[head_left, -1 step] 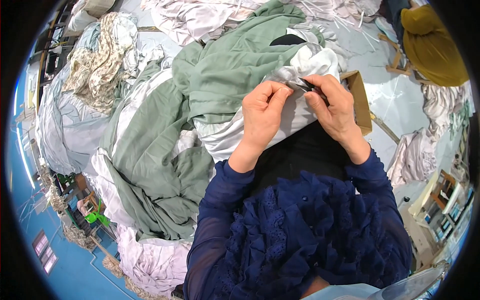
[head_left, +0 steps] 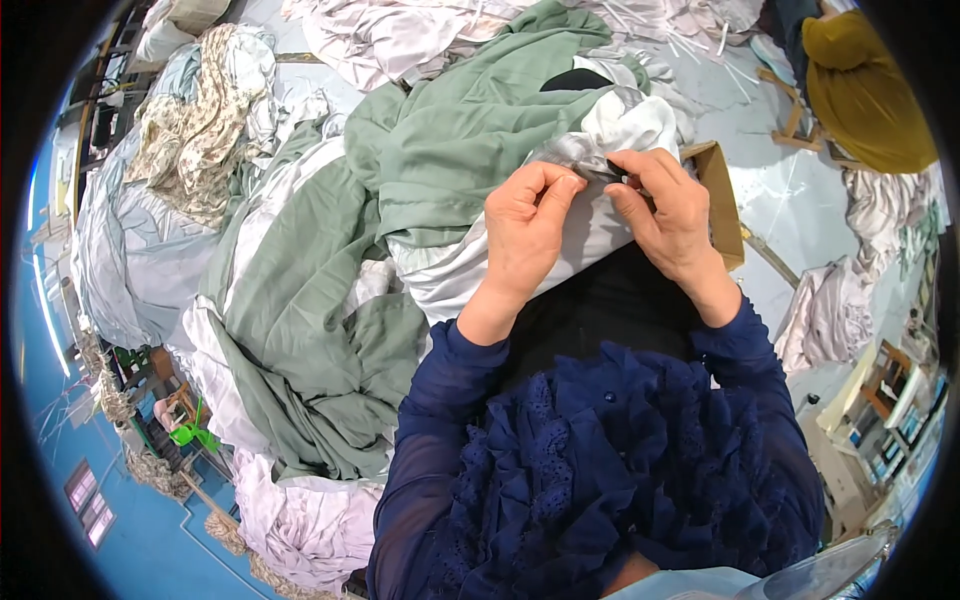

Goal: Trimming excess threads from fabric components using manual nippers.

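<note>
Across my lap lies a large cloth, sage green (head_left: 470,150) on one face and white (head_left: 625,125) on the other. The thumb and forefinger of my left hand (head_left: 527,225) are pinched together at a greyish, shiny part of the white side (head_left: 572,152). Just to its right, my right hand (head_left: 665,215) is closed round a small dark tool (head_left: 616,170), which looks like thread snips. Its tip is close to the cloth, and most of it is hidden by my fingers. Whether it touches the cloth I cannot tell.
An open cardboard box (head_left: 722,205) stands beyond my right wrist. Heaps of pale cloth (head_left: 150,270) and patterned cloth (head_left: 205,120) lie to the left. Another person in a mustard garment (head_left: 870,95) is at the far right, beside a wooden stool (head_left: 797,125).
The dark tool in my right hand has turned slightly and shows less of its pointed tip. My right fingers have shifted a little. My left hand has stayed in place.
</note>
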Action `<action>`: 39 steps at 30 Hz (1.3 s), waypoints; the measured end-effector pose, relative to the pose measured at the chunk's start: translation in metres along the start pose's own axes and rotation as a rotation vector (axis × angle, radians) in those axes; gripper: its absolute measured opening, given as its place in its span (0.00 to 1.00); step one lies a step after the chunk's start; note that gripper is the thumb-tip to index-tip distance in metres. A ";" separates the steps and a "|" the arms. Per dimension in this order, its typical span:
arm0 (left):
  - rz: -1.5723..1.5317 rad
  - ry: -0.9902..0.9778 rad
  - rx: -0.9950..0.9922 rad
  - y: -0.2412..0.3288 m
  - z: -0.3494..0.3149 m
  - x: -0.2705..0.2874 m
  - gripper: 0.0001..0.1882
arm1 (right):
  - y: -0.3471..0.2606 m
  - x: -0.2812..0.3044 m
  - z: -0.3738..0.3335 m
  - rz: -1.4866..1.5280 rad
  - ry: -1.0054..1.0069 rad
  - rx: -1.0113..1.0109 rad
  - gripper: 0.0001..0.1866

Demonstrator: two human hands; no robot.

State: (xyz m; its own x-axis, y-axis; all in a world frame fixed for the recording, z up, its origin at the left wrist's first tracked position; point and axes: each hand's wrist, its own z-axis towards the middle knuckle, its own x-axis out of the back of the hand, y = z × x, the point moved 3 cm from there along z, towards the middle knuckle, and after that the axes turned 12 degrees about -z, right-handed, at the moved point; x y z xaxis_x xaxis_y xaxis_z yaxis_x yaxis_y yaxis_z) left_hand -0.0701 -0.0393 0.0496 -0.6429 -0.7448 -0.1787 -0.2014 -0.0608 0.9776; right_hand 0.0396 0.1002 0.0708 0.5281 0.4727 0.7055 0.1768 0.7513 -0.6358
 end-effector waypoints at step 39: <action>-0.003 0.194 -0.091 0.004 -0.008 0.014 0.05 | 0.003 -0.035 0.021 -0.181 0.049 0.108 0.18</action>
State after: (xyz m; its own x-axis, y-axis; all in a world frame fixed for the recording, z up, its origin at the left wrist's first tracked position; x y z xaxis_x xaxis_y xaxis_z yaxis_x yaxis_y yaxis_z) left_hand -0.0739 -0.0556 0.0519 -0.4860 -0.8581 -0.1660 -0.1299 -0.1169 0.9846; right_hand 0.0045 0.0952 0.0502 0.5361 0.3045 0.7873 0.1836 0.8683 -0.4609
